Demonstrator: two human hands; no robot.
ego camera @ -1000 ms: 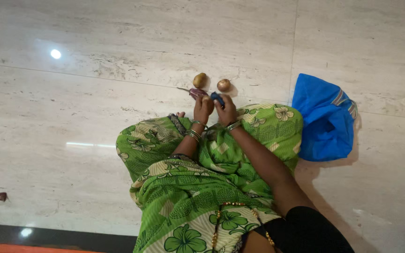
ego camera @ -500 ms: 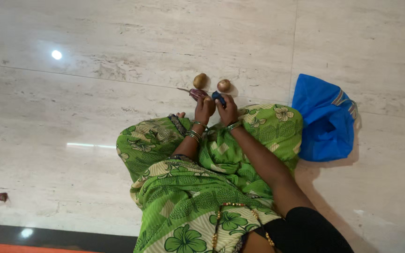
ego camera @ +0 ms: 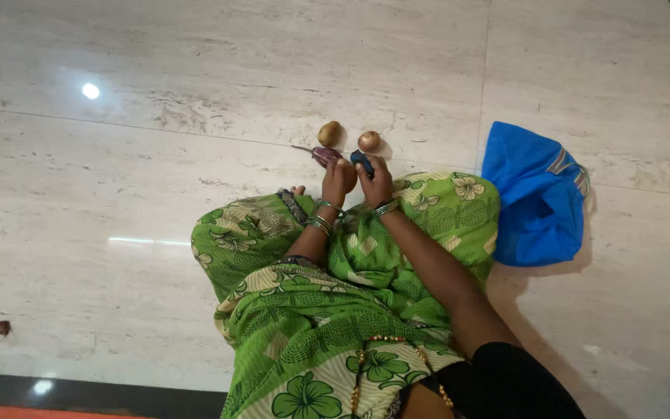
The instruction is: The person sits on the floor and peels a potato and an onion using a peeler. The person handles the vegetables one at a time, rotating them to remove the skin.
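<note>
While the person sits on the pale marble floor (ego camera: 157, 70) in a green flowered garment (ego camera: 304, 310), both hands meet near the middle of the view, at about twelve o'clock from the lap. Far off at eight o'clock, near the lower left edge, a small dark red scrap (ego camera: 1, 327) lies alone on the floor. Moving rightward, the left hand (ego camera: 336, 180) is closed around a purple onion (ego camera: 324, 154), which pokes out at eleven o'clock from its knuckles; a thin dark point, seemingly a blade tip, juts from the onion toward nine o'clock, too small to make out. Bangles (ego camera: 321, 223) ring the left wrist. Just beside it, touching or nearly so, the right hand (ego camera: 378, 182) is wrapped around a dark blue handle (ego camera: 361, 161), which sticks out at eleven o'clock from the fingers and points at the onion. Beyond the hands at twelve o'clock, two more pieces rest on the floor: a yellowish-brown potato (ego camera: 329, 133) above the left hand and a brown onion (ego camera: 369, 141) above the right, near each other but apart. At three o'clock from the hands, a crumpled blue bag (ego camera: 533, 202) lies against the knee.
</note>
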